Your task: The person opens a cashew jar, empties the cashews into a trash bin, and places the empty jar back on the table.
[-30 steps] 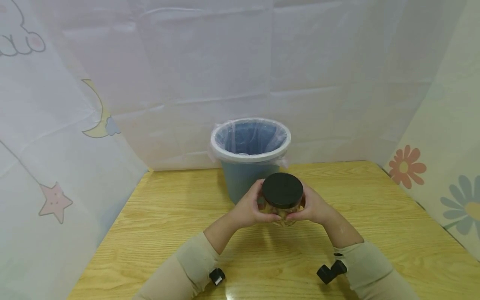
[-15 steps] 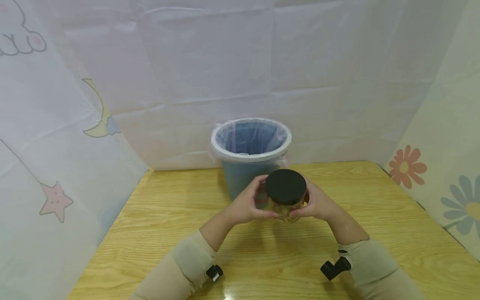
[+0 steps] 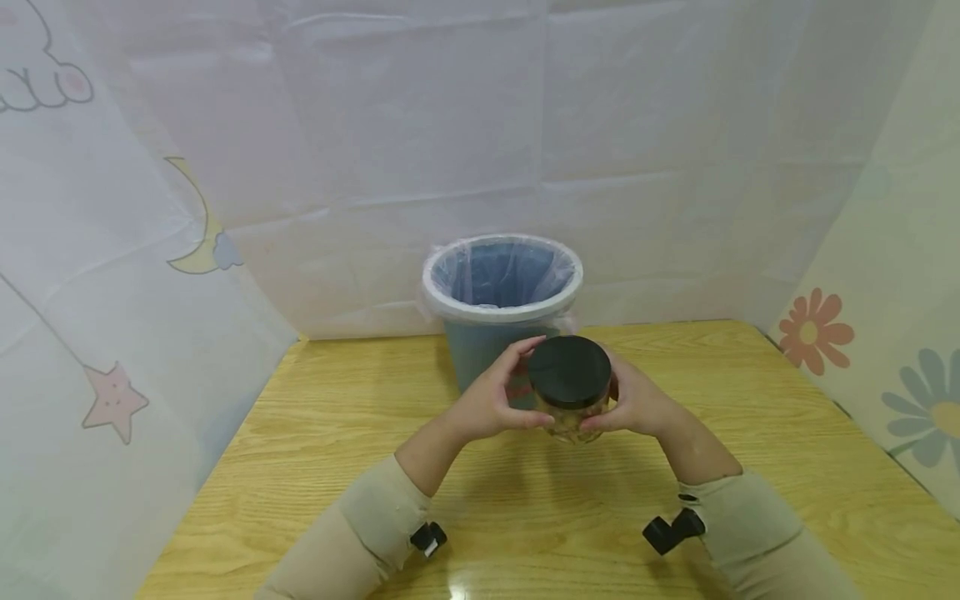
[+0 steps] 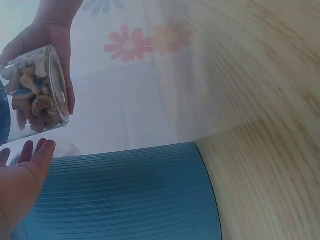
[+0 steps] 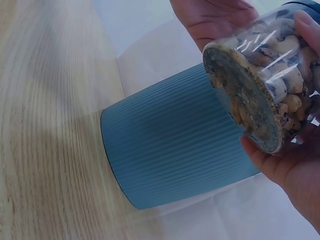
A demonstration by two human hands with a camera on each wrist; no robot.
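Head view: the left hand [image 3: 491, 400] and the right hand [image 3: 637, 400] hold a clear jar [image 3: 570, 412] of nuts with a black lid [image 3: 570, 371] between them above the desk [image 3: 300, 467], each grip curled round its sides, just before the blue bin [image 3: 501, 287].

you will find no readable text, label, brand, number or sign here. the jar [image 3: 570, 400] has a plain black lid [image 3: 569, 372], its clear wall bears no label, and the blue bin [image 3: 500, 317] is unmarked. the sheets behind carry only drawn shapes.
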